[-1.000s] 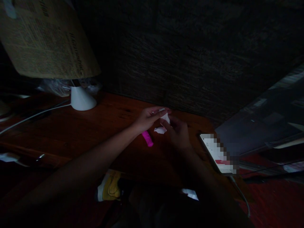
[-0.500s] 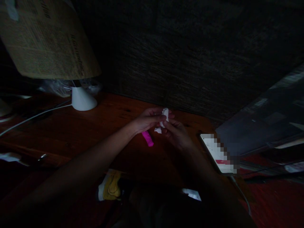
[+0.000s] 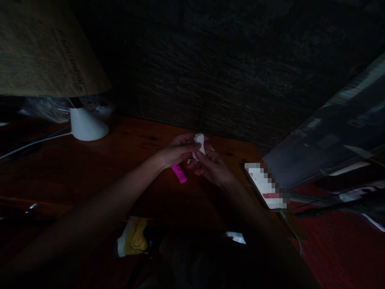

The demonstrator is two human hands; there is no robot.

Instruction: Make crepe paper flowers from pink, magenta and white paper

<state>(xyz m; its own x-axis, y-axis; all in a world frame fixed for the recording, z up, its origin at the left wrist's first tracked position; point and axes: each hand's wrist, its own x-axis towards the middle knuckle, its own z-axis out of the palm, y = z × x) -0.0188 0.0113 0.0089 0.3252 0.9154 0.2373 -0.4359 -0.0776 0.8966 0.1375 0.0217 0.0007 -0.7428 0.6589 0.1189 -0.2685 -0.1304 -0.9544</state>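
Both my hands meet over the middle of a dark red wooden table. My left hand and my right hand pinch a small crumpled white piece, paper or cloth, between their fingertips. A bright pink cylinder lies on the table just below my left hand, touching neither hand as far as I can see. The scene is very dim.
A white lamp base with a printed paper shade stands at the back left, a white cable running from it. A phone on a cable lies at the right. A yellow shoe shows below the table edge.
The white piece has been gathered up from two spread bits into one small wad between the fingertips. The view has shifted a little to the right.
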